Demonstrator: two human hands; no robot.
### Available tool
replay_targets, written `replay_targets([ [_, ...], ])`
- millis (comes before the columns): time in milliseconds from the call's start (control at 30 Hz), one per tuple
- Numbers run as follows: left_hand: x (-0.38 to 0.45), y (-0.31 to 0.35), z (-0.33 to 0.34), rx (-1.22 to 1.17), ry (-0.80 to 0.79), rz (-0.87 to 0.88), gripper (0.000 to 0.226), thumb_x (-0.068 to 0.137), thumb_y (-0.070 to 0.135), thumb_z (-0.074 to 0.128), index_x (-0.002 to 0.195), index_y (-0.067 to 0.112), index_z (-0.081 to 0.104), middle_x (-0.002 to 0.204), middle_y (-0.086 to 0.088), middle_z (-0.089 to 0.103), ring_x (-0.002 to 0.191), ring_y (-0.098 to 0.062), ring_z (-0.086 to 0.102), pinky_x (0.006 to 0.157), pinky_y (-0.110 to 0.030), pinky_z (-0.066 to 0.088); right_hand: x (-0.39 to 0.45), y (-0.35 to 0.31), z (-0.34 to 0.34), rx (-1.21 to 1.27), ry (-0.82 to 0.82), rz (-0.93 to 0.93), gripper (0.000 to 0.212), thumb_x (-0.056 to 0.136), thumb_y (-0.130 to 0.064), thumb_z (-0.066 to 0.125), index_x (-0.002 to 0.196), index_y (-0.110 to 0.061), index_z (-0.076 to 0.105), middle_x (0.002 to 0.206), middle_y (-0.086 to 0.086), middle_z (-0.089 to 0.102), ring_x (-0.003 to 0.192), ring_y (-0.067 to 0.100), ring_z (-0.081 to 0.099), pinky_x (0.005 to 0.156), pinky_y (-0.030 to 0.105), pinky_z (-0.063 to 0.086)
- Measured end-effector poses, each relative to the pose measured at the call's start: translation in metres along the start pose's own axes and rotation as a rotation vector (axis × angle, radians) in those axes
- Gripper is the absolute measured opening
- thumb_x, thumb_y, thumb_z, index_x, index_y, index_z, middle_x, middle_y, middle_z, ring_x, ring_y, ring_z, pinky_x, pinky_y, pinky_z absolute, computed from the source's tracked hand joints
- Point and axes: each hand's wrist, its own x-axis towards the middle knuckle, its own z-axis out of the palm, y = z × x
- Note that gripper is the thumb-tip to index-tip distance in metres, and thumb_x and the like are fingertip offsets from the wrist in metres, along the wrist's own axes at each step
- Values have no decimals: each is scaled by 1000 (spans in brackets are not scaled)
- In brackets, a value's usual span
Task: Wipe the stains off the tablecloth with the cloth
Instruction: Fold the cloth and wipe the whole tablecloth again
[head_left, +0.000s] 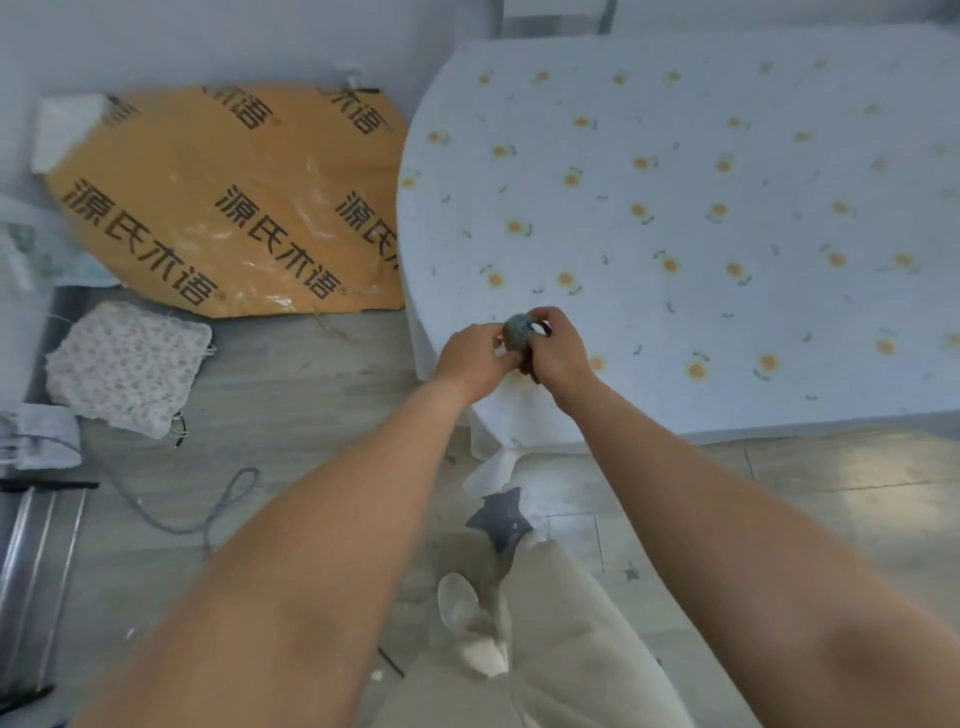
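A white tablecloth (701, 234) printed with small orange flowers covers the table on the right. Over its near left corner both my hands hold a small bunched grey-blue cloth (519, 331). My left hand (470, 358) pinches the cloth from the left. My right hand (558, 348) grips it from the right, fingers curled over its top. Most of the cloth is hidden between the hands. No stain is plain to see on the tablecloth.
A large orange package with black lettering (228, 202) lies on the floor to the left of the table. A folded floral fabric (127, 366) and a grey cable (208, 512) lie on the wooden floor nearer me. Metal bars (36, 561) stand at the far left.
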Motion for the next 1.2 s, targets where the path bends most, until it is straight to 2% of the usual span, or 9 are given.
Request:
replay_targets([
  [67,18,12,-24,-51,82,-15,8,85,24,67,81,17,65,76,3,69,78,-20,64,58,-27,37,18,-29,7,63,-27,-8,21,94,-18,47,113,-12,54,96,18,67,58,22,57,47,29,43],
  [133,40,22,-48,-60,140,-36,5,83,19,64,84,16,68,70,6,66,71,-17,61,55,-25,36,38,-58,14,67,-81,-21,31,90,-31,58,112,-10,51,91,13,68,62,21,60,52,32,47],
  [300,101,36,-99,-90,213,-35,15,80,26,67,92,17,64,75,3,67,79,-23,64,56,-30,39,111,-115,25,193,-146,21,28,88,-8,59,114,0,57,91,16,67,67,23,62,58,33,53],
  [433,154,41,-140,-61,229,-87,56,91,41,66,137,11,53,127,-8,64,117,-24,59,95,-38,49,159,-163,28,282,-96,30,7,88,-4,61,93,-7,62,79,12,65,66,25,61,64,36,57],
  [633,240,48,-198,111,166,-118,72,93,36,67,151,8,35,153,-11,41,138,-29,41,106,-37,38,259,-227,39,327,1,104,24,83,9,47,95,-4,63,81,12,61,71,30,59,77,45,59],
  [800,317,24,-224,229,35,-108,99,84,36,79,157,9,18,165,-7,16,149,-26,22,116,-37,30,347,-251,53,-4,76,-3,38,77,1,55,111,-11,67,96,15,68,74,31,65,64,37,60],
  [1000,414,2,-234,372,-88,-91,133,72,46,85,157,7,-8,164,-12,-19,152,-29,-14,122,-41,11,451,-283,71,-290,156,-89,18,81,-14,61,98,-11,69,86,10,68,77,30,66,70,40,58],
  [1133,472,-12,-240,476,-116,-38,136,69,47,87,156,2,-7,164,-12,-17,152,-27,-11,122,-37,8,525,-292,78,-606,228,-195,20,89,-20,55,104,-13,66,95,5,67,83,24,58,67,27,40],
  [1200,490,-23,-239,495,-170,-24,132,70,39,89,157,2,-3,165,-9,-16,153,-27,7,120,-36,26,556,-288,78,-753,238,-229,24,87,-10,52,107,-11,64,101,9,65,89,26,60,67,25,36],
])
